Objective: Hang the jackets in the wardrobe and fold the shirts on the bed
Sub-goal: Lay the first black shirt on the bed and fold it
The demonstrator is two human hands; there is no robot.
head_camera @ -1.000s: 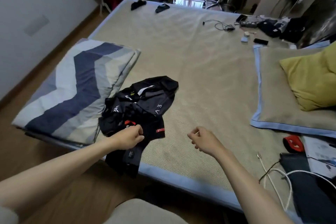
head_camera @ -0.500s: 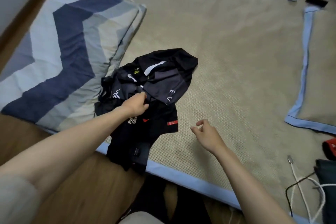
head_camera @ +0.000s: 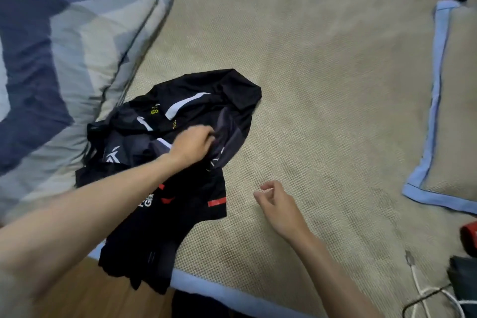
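Shirts (head_camera: 180,142) lie in a crumpled black heap near the front edge of the bed (head_camera: 322,85), one tail spilling over that edge toward the floor. Taking the heap as the landmark: the left hand (head_camera: 192,144) is on top of it, fingers curled into the dark fabric and pinching a fold, while the right hand (head_camera: 277,201) hovers just beside it on the right, loosely curled and holding nothing. The cloth looks thin, light and slick, sportswear by its prints, so it will likely slide and collapse rather than keep a shape; a sound hold would be at the shoulders or hem corners, once one garment is teased free of the others. Touching the heap on its left is a folded quilt (head_camera: 51,59) in blue and grey chevrons, which crowds the space for spreading a shirt flat. Well off to the right sits a blue-edged mat (head_camera: 436,100), and nearer the front, a white cable (head_camera: 423,289). Open bed surface right of the heap seems the better folding spot.
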